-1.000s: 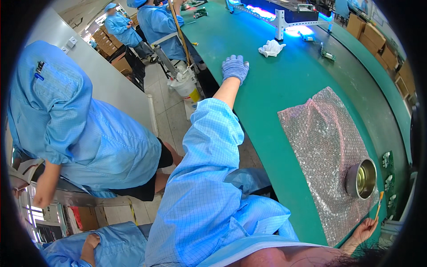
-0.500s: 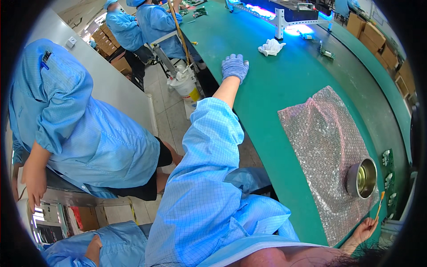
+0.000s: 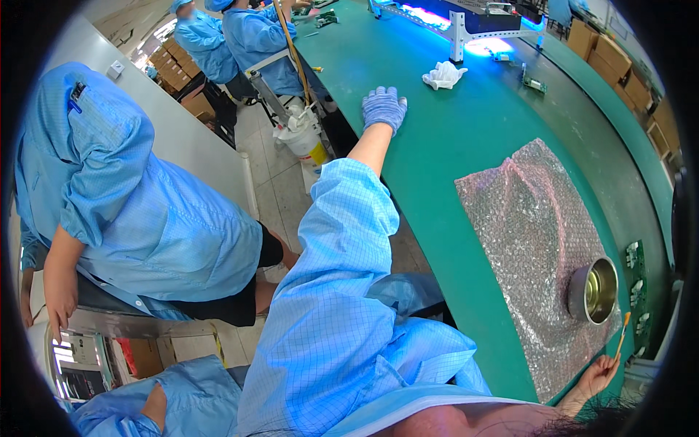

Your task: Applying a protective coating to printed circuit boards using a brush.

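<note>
My left hand (image 3: 384, 111), in a grey-blue knit glove, lies flat on the green tabletop (image 3: 437, 218) near its edge. Its fingers are stretched out and hold nothing. At the lower right, my bare right hand (image 3: 598, 375) is closed around the handle of a small brush (image 3: 622, 336), bristles pointing up and away. Close by stands a round metal bowl (image 3: 593, 290), with some yellowish liquid or reflection inside. Under the bowl is a sheet of pinkish bubble wrap (image 3: 535, 240). Beyond the brush lies a green circuit board (image 3: 636, 284) with components on it.
A crumpled white glove or cloth (image 3: 443, 76) and a small circuit board (image 3: 534, 82) lie farther along, near a metal-framed machine (image 3: 466, 29) glowing blue-violet. A co-worker in blue (image 3: 145, 204) is on the left. A white bucket (image 3: 302, 138) stands beside the table.
The co-worker on the left has shifted slightly, their lowered arm moving a little. Both my hands, the brush and the bowl look the same.
</note>
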`<state>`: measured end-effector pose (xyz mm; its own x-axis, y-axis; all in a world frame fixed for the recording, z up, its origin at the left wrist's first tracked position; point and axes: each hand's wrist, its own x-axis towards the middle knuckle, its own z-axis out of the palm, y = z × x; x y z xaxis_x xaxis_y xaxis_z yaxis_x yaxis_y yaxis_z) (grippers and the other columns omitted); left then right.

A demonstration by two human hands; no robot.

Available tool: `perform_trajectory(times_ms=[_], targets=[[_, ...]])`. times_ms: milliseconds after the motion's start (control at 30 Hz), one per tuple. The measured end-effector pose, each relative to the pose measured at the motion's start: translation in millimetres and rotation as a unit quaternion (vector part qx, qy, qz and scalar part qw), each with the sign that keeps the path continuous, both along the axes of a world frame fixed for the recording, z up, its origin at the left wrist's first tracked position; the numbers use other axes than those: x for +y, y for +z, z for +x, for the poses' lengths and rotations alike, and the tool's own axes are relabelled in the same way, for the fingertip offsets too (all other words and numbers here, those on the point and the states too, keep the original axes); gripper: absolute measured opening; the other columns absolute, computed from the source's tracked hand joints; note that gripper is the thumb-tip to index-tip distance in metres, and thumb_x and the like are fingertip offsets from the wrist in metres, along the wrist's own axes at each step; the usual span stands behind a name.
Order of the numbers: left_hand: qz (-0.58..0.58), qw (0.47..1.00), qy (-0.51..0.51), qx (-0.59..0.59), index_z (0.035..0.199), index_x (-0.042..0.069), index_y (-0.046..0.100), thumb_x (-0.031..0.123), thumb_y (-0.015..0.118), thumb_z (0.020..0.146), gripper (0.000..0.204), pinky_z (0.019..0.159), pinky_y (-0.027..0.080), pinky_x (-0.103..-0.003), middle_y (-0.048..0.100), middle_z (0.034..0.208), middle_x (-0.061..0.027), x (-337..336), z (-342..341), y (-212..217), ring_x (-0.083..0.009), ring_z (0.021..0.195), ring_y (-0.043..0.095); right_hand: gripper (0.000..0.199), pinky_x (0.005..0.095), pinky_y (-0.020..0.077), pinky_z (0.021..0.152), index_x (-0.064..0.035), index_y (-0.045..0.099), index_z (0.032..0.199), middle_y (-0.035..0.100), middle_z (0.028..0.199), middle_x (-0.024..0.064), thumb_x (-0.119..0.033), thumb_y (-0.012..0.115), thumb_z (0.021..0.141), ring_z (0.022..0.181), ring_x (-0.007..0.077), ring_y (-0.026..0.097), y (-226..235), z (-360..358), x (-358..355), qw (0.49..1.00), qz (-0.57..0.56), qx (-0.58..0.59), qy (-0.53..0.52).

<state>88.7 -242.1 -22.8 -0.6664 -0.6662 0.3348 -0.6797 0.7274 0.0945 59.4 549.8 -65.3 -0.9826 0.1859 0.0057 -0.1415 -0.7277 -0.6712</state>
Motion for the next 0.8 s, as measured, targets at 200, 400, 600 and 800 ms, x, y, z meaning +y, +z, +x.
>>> perform_trajectory(times_ms=[200, 400, 600, 800], targets=[[0.008, 1.000, 0.000, -0.011, 0.116, 0.010, 0.053, 0.040, 0.048, 0.086, 0.043, 0.092, 0.037, -0.045, 0.051, 0.116, -0.0141, 0.8, -0.5, 2.3, -0.0290, 0.109, 0.049, 0.024, 0.0227, 0.0283, 0.052, 0.0073, 0.045, 0.110, 0.030, 0.068, 0.0001, -0.012, 0.041, 0.096, 0.059, 0.0099, 0.029, 3.0, 1.8, -2.0, 1.000, -0.008, -0.006, -0.006], [0.005, 1.000, 0.002, -0.005, 0.115, 0.010, 0.053, 0.040, 0.048, 0.086, 0.042, 0.092, 0.037, -0.045, 0.051, 0.116, -0.0139, 0.9, -0.6, 0.7, -0.0288, 0.110, 0.049, 0.023, 0.0227, 0.0276, 0.052, 0.0070, 0.045, 0.109, 0.029, 0.067, -0.0003, -0.011, 0.041, 0.096, 0.058, 0.0099, 0.028, -0.2, 1.1, 0.2, 1.000, -0.022, 0.003, 0.004], [-0.025, 1.000, -0.003, 0.014, 0.109, 0.009, 0.055, 0.040, 0.047, 0.086, 0.039, 0.089, 0.041, -0.044, 0.055, 0.110, -0.0155, 0.7, 0.3, -2.1, -0.0307, 0.104, 0.053, 0.022, 0.0224, 0.0273, 0.051, 0.0061, 0.045, 0.108, 0.029, 0.066, -0.0007, -0.011, 0.042, 0.096, 0.058, 0.0098, 0.028, 5.8, 3.5, -5.9, 1.000, -0.018, -0.007, -0.001], [-0.047, 0.999, 0.002, 0.017, 0.108, 0.009, 0.055, 0.041, 0.047, 0.086, 0.040, 0.088, 0.041, -0.043, 0.055, 0.109, -0.0147, -3.3, 0.2, -4.4, -0.0298, 0.103, 0.053, 0.019, 0.0232, 0.0276, 0.052, 0.0050, 0.046, 0.105, 0.028, 0.066, -0.0010, -0.011, 0.043, 0.095, 0.059, 0.0100, 0.028, -2.9, -2.2, -1.7, 1.000, -0.022, 0.005, 0.004]])
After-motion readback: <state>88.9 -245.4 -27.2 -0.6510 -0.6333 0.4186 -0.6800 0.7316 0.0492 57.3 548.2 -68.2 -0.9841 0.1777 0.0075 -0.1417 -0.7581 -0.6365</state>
